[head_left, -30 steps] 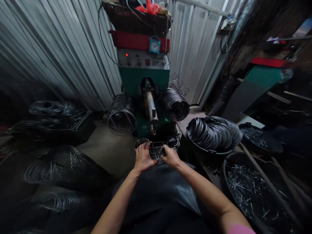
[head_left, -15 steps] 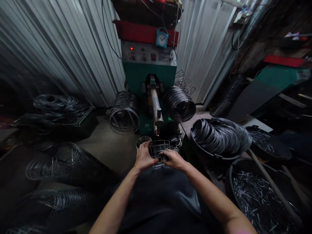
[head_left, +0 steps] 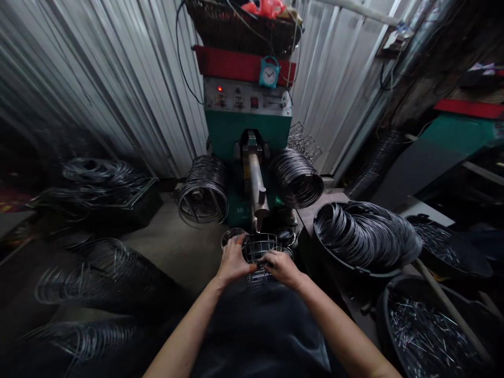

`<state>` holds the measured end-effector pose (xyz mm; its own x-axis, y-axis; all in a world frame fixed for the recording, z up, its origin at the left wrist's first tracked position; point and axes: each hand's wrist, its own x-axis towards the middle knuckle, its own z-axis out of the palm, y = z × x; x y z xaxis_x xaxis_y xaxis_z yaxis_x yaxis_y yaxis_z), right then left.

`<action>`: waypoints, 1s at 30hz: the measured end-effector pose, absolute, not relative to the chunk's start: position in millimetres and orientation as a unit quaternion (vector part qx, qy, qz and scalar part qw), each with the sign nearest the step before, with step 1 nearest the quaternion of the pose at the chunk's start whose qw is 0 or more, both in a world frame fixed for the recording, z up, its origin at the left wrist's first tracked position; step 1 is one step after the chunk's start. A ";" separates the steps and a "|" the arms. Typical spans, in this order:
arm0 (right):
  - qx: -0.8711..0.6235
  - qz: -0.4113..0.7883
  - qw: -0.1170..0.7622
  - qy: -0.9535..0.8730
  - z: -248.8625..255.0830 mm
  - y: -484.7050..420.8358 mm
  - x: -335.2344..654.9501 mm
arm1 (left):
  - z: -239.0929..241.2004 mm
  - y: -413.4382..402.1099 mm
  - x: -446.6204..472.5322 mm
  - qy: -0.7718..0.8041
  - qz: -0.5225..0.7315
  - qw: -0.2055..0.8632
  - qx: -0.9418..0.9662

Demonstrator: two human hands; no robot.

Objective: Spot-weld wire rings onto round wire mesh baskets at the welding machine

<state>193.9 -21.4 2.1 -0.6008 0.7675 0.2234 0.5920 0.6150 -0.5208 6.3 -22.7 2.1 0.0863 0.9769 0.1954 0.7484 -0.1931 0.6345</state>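
A round wire basket (head_left: 264, 241) of thin metal rods sits in front of me, just below the tip of the machine's arm (head_left: 258, 184). My left hand (head_left: 233, 263) is curled around its left side, thumb reaching across the front wires. On the right, my right hand (head_left: 282, 266) has its fingers bent and pinched together at the basket's near side, close to the left thumb. Whatever lies between those right fingertips is too small and dark to make out. Part of the basket is covered by both hands.
A green machine (head_left: 248, 126) with a lit red lamp stands ahead. Wire coils hang at its left (head_left: 205, 189) and right (head_left: 297, 178). Further right are a tub of wire rings (head_left: 366, 233) and a bucket of short rods (head_left: 429, 331). Wire ring stacks (head_left: 90, 278) lie left.
The view has tilted up slightly, so the surroundings sit lower and a little to the right. Both hands keep nearly the same place at the basket.
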 end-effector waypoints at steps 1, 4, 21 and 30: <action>-0.386 0.199 0.219 -0.874 2.1 -20.2 193.5 | 2.1 -20.9 5.4 0.604 0.301 0.190 0.713; -0.382 0.196 0.221 -0.875 5.0 -16.0 191.7 | 3.4 -15.2 2.8 0.601 0.302 0.188 0.715; -0.423 0.166 0.230 -0.861 10.1 15.0 185.7 | 15.3 11.5 9.6 0.675 0.267 0.188 0.662; -0.519 0.338 0.455 -0.640 -3.4 -6.7 191.7 | 16.2 23.2 10.5 0.683 0.271 0.174 0.656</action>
